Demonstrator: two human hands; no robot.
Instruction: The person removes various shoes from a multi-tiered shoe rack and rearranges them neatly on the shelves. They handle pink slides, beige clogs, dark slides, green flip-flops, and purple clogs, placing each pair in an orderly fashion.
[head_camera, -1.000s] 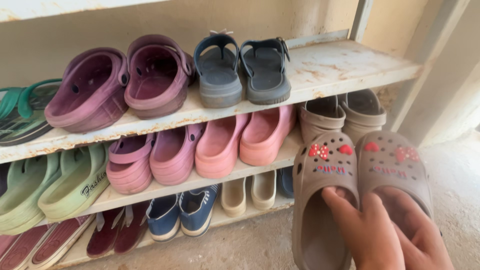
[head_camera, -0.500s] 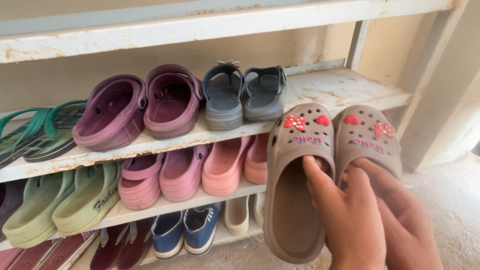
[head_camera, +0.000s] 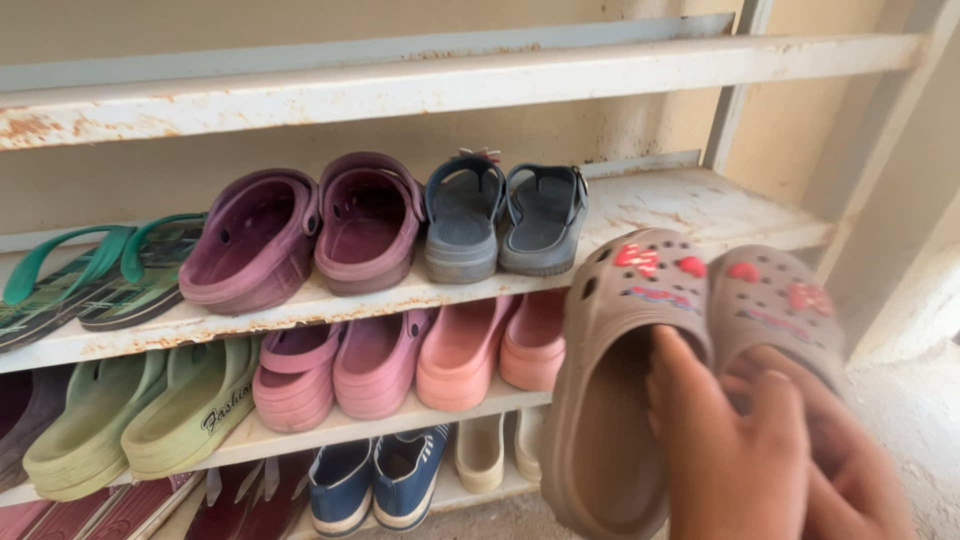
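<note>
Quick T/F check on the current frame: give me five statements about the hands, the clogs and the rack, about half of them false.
1. The hands hold a pair of taupe clogs. True.
2. The clogs carry red charms. True.
3. The grey flip-flops sit on the floor. False: they sit on the rusty rack.
4. The purple clogs are right of the grey flip-flops. False: they are left of them.
5. The left hand has fingers inside a clog. True.

Pair of taupe perforated moulded-foam clogs (head_camera: 640, 330): matt, smooth, with glossy red plastic charms (head_camera: 640, 258) on the toe caps. White painted metal shoe shelf (head_camera: 690, 200): matt, chipped, rust-streaked along the front edges. Purple moulded clogs (head_camera: 310, 235): matt, scuffed. Grey rubber flip-flops (head_camera: 505, 215): matt. Floor (head_camera: 920, 420): rough, gritty concrete.
</note>
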